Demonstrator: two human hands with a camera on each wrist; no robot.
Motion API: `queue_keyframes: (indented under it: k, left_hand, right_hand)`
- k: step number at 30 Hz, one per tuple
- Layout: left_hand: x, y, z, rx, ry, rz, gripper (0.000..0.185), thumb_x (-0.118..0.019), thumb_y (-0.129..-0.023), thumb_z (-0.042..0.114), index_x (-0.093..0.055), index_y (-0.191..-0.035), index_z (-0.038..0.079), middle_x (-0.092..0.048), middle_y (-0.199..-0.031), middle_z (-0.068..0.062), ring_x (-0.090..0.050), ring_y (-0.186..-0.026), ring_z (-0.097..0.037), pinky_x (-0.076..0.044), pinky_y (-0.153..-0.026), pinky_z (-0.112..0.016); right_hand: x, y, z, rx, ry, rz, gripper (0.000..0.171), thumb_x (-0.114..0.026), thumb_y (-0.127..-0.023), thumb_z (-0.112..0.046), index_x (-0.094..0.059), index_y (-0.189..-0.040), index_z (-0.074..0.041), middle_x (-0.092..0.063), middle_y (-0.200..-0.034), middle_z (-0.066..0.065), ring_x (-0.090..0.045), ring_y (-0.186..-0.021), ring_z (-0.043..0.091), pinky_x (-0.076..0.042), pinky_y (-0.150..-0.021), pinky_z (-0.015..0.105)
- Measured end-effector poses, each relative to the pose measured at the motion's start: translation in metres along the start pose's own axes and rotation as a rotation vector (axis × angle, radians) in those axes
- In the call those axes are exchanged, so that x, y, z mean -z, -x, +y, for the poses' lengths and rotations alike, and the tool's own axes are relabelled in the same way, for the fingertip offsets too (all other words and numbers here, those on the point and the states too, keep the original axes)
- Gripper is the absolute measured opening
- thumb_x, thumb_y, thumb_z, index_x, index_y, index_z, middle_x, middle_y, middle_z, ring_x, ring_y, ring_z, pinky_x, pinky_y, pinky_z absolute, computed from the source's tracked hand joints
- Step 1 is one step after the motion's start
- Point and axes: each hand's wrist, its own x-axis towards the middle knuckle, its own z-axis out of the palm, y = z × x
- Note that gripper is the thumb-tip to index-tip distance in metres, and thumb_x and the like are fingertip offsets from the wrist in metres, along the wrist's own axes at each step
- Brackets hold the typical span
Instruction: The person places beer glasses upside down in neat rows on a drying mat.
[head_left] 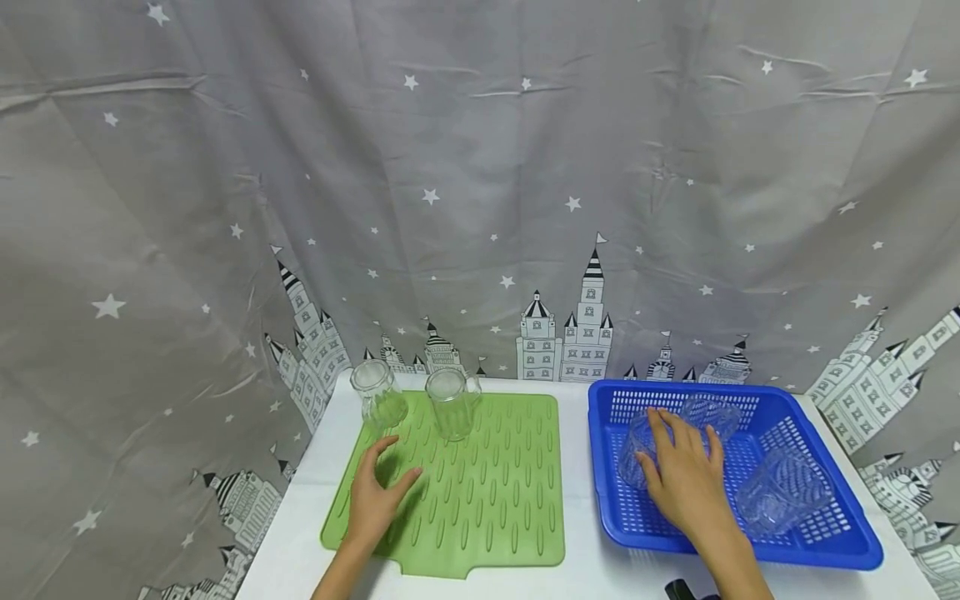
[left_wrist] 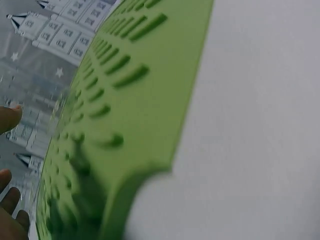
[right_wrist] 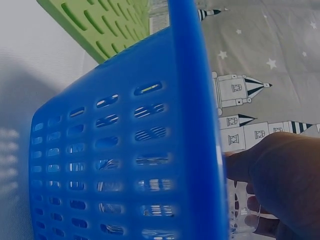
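Right hand (head_left: 686, 479) grips a clear glass (head_left: 637, 450) in the blue basket (head_left: 847, 546) at three o'clock (slippery, could drop); left hand (head_left: 377, 492) rests relaxed on the green mat (head_left: 510, 492).

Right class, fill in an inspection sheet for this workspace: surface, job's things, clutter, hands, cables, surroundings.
Surface: white table.
Job's things: green mat with two upright glasses; blue basket holding three glasses lying down.
Clutter: dark object at the near edge, unclear.
Hands: left hand rests open on the mat; right hand lies on a glass in the basket, grip unclear.
Cables: nothing seen.
Surroundings: grey star-and-castle curtain.
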Motion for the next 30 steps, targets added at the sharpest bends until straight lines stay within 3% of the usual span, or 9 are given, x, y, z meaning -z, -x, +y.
queue_keyframes:
  k: [6, 10, 18, 26, 30]
  left_hand:
    - [0.018, 0.005, -0.014, -0.01, -0.168, 0.066, 0.071, -0.088, -0.091, 0.016, -0.054, -0.153, 0.009, -0.052, -0.156, -0.022, -0.045, -0.147, -0.045, -0.038, -0.121, -0.068]
    - [0.027, 0.008, -0.019, 0.022, -0.258, 0.084, 0.069, -0.086, -0.091, 0.017, -0.053, -0.151, 0.007, -0.051, -0.154, -0.024, -0.046, -0.141, -0.046, -0.04, -0.117, -0.065]
    - [0.032, 0.013, -0.031, 0.081, -0.292, 0.067, 0.075, -0.085, -0.092, 0.022, -0.047, -0.155, 0.002, -0.047, -0.155, -0.028, -0.043, -0.146, -0.049, -0.034, -0.123, -0.067]
    - [0.026, 0.016, -0.035, -0.011, -0.352, 0.073, 0.064, -0.09, -0.085, 0.02, -0.062, -0.14, 0.004, -0.056, -0.149, -0.029, -0.05, -0.138, -0.051, -0.035, -0.117, -0.07]
    - [0.024, 0.016, -0.033, -0.026, -0.365, 0.061, 0.057, -0.089, -0.086, 0.02, -0.065, -0.136, 0.005, -0.057, -0.15, -0.028, -0.05, -0.139, -0.051, -0.034, -0.118, -0.07]
  right_hand:
    - [0.001, 0.0, 0.0, -0.006, 0.003, -0.014, 0.068, -0.069, -0.104, -0.025, -0.043, -0.163, -0.003, -0.046, -0.163, 0.026, -0.044, -0.149, 0.051, -0.015, -0.127, 0.08]
    - [0.0, 0.0, 0.0, -0.009, 0.007, -0.025, 0.068, -0.069, -0.105, -0.026, -0.042, -0.163, -0.004, -0.045, -0.163, 0.026, -0.043, -0.149, 0.052, -0.015, -0.127, 0.08]
    - [-0.002, 0.0, 0.0, -0.013, 0.001, -0.031, 0.07, -0.07, -0.104, -0.027, -0.041, -0.164, -0.004, -0.045, -0.164, 0.026, -0.043, -0.15, 0.052, -0.014, -0.128, 0.08]
    - [-0.004, 0.0, -0.001, -0.011, -0.008, -0.018, 0.07, -0.07, -0.104, -0.026, -0.042, -0.163, -0.003, -0.046, -0.162, 0.026, -0.043, -0.149, 0.052, -0.015, -0.127, 0.081]
    - [-0.002, 0.0, 0.0, -0.008, -0.009, -0.009, 0.069, -0.07, -0.103, -0.026, -0.042, -0.163, -0.002, -0.046, -0.161, 0.027, -0.043, -0.148, 0.052, -0.015, -0.126, 0.081]
